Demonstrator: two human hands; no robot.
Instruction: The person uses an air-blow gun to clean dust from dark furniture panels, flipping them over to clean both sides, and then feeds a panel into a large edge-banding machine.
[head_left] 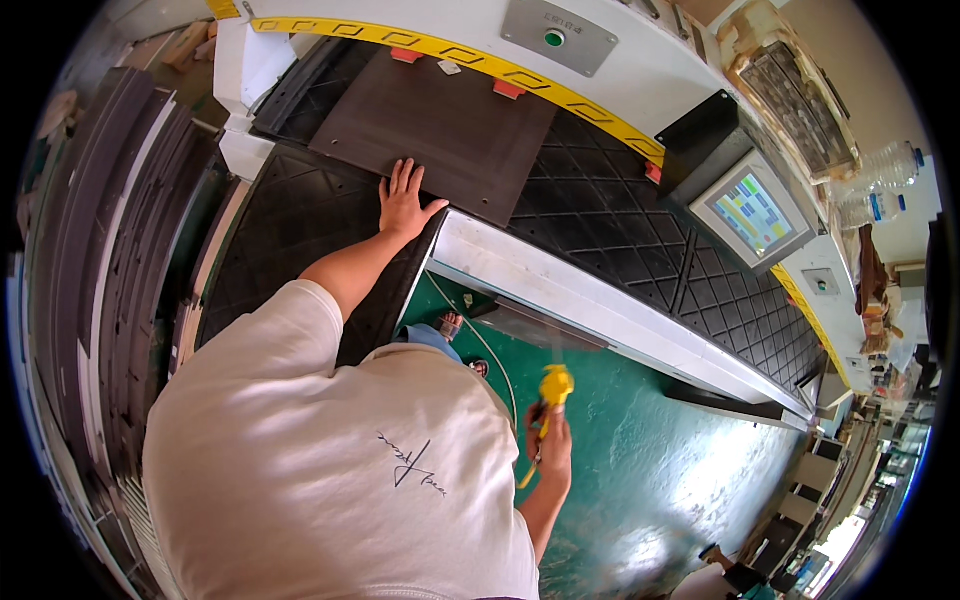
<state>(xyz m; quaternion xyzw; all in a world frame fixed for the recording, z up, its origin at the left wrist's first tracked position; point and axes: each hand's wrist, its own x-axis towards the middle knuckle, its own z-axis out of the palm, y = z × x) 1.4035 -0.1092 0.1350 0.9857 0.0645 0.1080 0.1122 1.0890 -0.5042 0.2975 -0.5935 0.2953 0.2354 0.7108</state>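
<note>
My left hand lies flat at the near edge of a dark brown board, fingers spread and holding nothing. The board is flat on the black ribbed bed of a large machine, with small holes near its edge. Lower and to the right, over the green floor, my right hand is closed around a yellow air blow gun. The gun's head points up toward the machine; its nozzle is blurred. Part of its grip is hidden by my fingers.
A control panel with a lit screen stands at the right of the machine's white beam, which has a yellow strip. A white metal rail edges the bed. Dark boards stand stacked at left. A hose crosses the floor.
</note>
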